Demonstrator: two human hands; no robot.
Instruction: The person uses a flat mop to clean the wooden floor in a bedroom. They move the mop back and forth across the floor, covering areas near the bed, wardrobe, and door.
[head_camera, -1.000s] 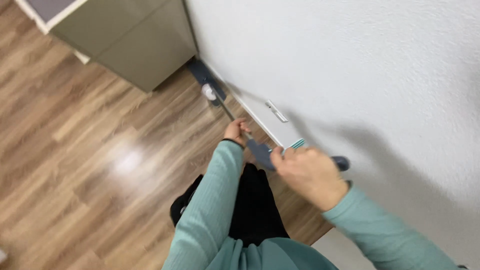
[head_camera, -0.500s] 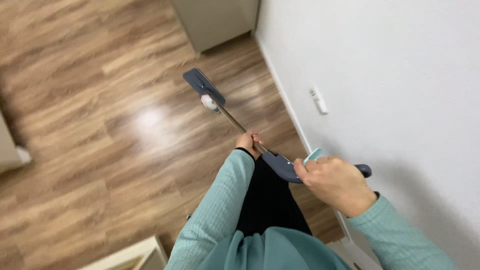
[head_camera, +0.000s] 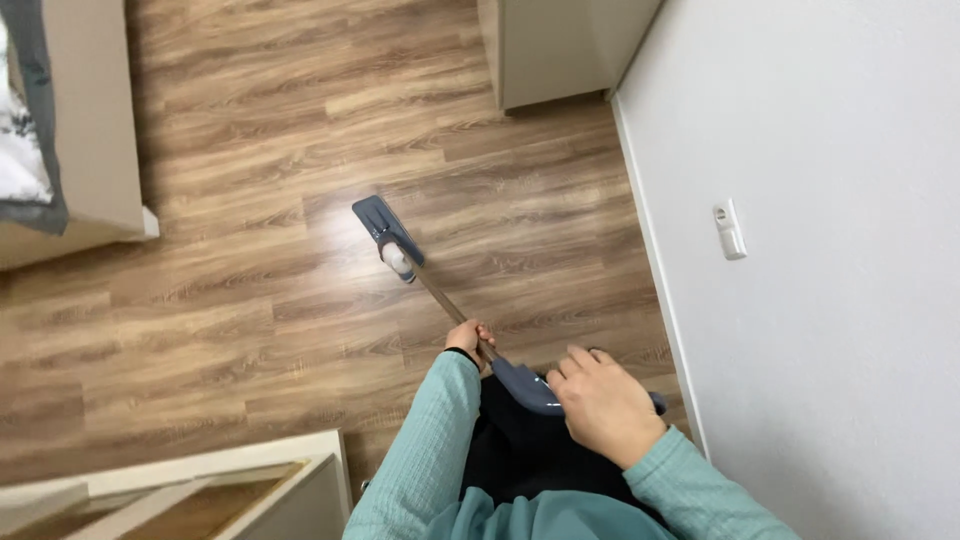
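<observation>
Mop (head_camera: 430, 290) gripped in both hands (head_camera: 600, 405).

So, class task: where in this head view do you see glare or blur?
Head view: a pale glare patch lies on the wood floor beside the mop head; the right hand on the grip is slightly soft; the wall is evenly lit.

Single head view, steep downward, near hands (head_camera: 540, 380), floor (head_camera: 250, 300) beyond.
</observation>
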